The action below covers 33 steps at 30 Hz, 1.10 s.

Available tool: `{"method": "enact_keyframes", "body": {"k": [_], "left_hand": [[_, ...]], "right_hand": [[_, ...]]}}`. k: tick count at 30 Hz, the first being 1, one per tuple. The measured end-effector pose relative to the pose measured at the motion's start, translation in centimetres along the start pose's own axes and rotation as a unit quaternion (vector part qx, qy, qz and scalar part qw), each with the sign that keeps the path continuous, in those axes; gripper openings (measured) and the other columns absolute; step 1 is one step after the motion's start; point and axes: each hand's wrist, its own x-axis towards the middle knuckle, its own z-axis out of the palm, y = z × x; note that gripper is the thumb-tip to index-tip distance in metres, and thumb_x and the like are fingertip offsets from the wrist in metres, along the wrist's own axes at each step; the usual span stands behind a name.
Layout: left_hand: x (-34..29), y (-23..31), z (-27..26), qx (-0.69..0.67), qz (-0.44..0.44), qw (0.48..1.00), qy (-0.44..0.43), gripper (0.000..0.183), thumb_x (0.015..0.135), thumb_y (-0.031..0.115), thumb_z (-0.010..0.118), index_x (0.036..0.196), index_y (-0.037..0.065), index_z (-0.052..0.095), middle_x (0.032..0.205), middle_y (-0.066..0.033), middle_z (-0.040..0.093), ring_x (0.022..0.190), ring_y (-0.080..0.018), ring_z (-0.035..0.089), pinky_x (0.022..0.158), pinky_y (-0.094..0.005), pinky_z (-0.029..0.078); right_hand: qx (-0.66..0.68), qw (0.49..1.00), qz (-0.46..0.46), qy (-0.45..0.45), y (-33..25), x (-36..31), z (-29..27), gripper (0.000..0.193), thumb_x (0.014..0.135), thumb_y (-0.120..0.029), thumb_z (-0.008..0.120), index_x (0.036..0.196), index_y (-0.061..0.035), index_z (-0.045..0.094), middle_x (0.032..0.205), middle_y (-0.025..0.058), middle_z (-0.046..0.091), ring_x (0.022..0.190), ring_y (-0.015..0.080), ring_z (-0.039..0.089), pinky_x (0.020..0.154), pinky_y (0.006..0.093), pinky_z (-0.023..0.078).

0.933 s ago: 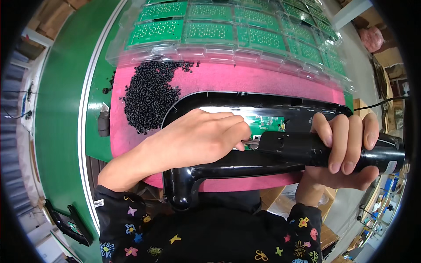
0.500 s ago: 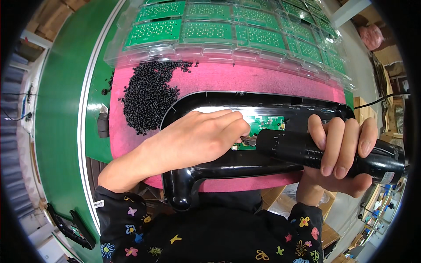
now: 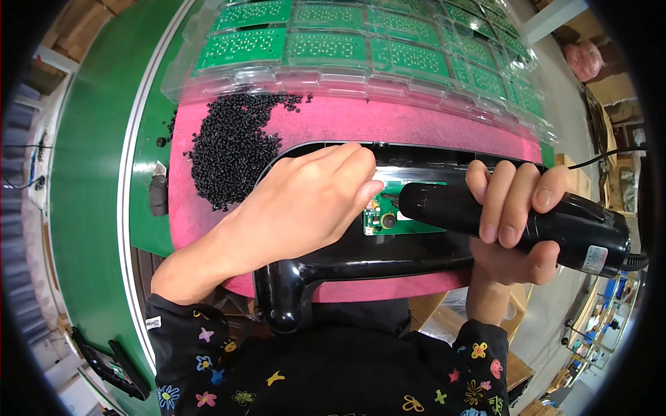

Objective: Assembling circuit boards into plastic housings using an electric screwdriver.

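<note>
My right hand [image 3: 517,208] is wrapped around a black electric screwdriver [image 3: 444,210], which lies nearly level with its bit pointing left. Beside the bit, my left hand [image 3: 298,201] has thumb and fingers pinched together; whatever they hold is hidden. Below both hands sits a green circuit board [image 3: 416,227] with small parts on it, inside a long black plastic housing [image 3: 388,264]. The screwdriver body covers some of the board. My left forearm reaches across the left end of the housing.
A heap of small black screws [image 3: 225,163] lies on the pink mat [image 3: 333,125]. Behind it are clear plastic trays [image 3: 312,78] of green circuit boards. A dark wrapped object [image 3: 159,194] rests left of the mat. The screwdriver's cord [image 3: 636,262] trails right.
The screwdriver and right hand have shifted slightly left and up. My left hand has moved a little left and up, uncovering a round part on the board.
</note>
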Motion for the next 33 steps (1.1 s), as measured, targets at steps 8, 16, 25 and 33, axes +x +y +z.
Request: {"method": "enact_keyframes", "body": {"k": [8,16,25,33], "left_hand": [[-0.2,-0.5,-0.1,-0.001,0.045,0.999,0.015,0.019,0.089,0.013,0.066,0.086,-0.001,0.054,0.078,-0.0159,0.057,0.072,-0.0364,0.06,0.062,-0.0444,0.048],[-0.4,-1.1,0.1,-0.03,0.048,0.998,0.033,0.014,0.09,0.009,0.063,0.098,-0.001,0.057,0.085,-0.0173,0.06,0.079,-0.0384,0.062,0.066,-0.0453,0.05],[-1.0,-1.7,0.5,-0.061,0.046,0.995,0.056,0.013,0.09,0.006,0.062,0.1,0.0,0.055,0.086,-0.0181,0.06,0.081,-0.0401,0.062,0.065,-0.0478,0.048],[-1.1,-1.5,0.6,-0.061,0.057,0.994,0.067,0.016,0.088,0.007,0.065,0.095,0.001,0.051,0.082,-0.0152,0.056,0.077,-0.038,0.061,0.064,-0.0453,0.048]], "right_hand": [[-0.017,0.999,0.024,-0.015,0.0,0.0,0.6,0.048,0.081,-0.037,0.081,0.107,-0.0125,0.049,0.074,-0.0012,0.056,0.066,0.0136,0.055,0.076,0.0331,0.041],[-0.04,0.996,0.074,-0.004,0.6,1.9,3.6,0.041,0.081,-0.021,0.076,0.106,-0.0057,0.047,0.074,0.0024,0.053,0.065,0.0151,0.052,0.069,0.0317,0.044],[-0.005,0.987,0.136,-0.08,2.3,3.3,4.2,0.043,0.078,-0.011,0.078,0.109,-0.0004,0.049,0.069,0.0041,0.052,0.063,0.0118,0.049,0.059,0.027,0.042],[-0.076,0.994,0.075,0.011,1.7,2.2,4.9,0.045,0.084,-0.035,0.076,0.103,-0.0045,0.049,0.065,0.0012,0.049,0.055,0.0128,0.046,0.057,0.0294,0.039]]}}
